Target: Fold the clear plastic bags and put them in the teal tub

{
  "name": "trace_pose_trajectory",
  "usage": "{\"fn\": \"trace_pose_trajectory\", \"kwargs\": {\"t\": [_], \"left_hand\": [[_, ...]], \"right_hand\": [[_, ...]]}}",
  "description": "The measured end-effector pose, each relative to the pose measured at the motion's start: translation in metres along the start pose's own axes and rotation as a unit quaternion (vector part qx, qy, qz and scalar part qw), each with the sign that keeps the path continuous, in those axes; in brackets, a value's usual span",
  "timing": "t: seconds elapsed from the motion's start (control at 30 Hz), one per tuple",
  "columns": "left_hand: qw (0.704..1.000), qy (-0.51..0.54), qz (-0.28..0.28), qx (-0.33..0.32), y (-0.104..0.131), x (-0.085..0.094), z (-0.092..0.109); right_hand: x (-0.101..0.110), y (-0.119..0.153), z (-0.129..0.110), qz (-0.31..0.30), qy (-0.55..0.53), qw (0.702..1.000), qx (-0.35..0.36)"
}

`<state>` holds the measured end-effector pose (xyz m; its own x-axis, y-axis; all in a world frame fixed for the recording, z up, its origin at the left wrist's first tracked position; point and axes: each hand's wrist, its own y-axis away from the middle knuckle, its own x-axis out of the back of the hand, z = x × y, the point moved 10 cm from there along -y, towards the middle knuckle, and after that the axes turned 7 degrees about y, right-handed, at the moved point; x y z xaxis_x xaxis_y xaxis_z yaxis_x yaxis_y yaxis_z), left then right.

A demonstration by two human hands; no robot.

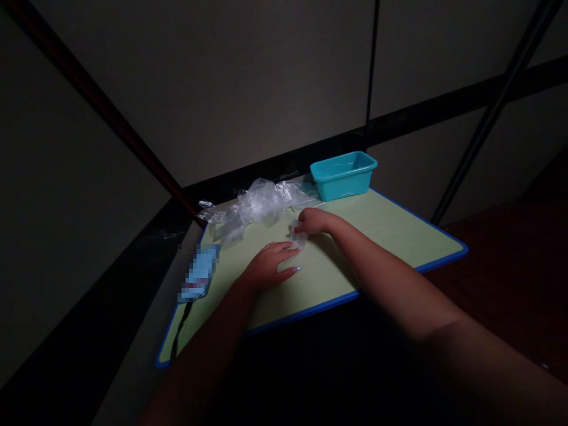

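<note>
While the left hand (pixel 265 266) has its fingers spread at the near edge of a clear film (pixel 300 241), the right hand (pixel 311 220) seems to pinch the far end. Light, even tension should limit creasing. The film is over the board (pixel 399 236), its long axis apparently front to back, far end toward the plastic heap (pixel 261 204).

Panelled wall (pixel 275 89) and small table (pixel 390 231) suggest a home.

The film (pixel 300 239) looks like plastic, the crumpled heap (pixel 261 204) glossy, the tub (pixel 344 186) smooth.
</note>
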<state>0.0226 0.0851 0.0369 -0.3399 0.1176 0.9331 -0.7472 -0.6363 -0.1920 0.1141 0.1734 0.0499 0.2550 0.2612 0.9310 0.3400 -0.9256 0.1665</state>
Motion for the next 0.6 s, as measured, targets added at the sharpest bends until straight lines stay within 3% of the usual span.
{"fn": "trace_pose_trajectory", "kwargs": {"t": [0.23,0.43,0.6], "left_hand": [[1.0,-0.001,0.0,-0.009,-0.001,0.001,0.003],[1.0,0.005,-0.001,-0.009,-0.001,0.0,0.002],[1.0,0.001,0.0,-0.006,-0.001,0.0,0.001]], "right_hand": [[-0.02,-0.001,0.003,-0.068,-0.071,0.995,-0.028],[-0.02,0.002,-0.001,-0.066,-0.009,0.998,0.002],[-0.023,0.0,0.0,-0.074,-0.028,0.997,0.004]]}}
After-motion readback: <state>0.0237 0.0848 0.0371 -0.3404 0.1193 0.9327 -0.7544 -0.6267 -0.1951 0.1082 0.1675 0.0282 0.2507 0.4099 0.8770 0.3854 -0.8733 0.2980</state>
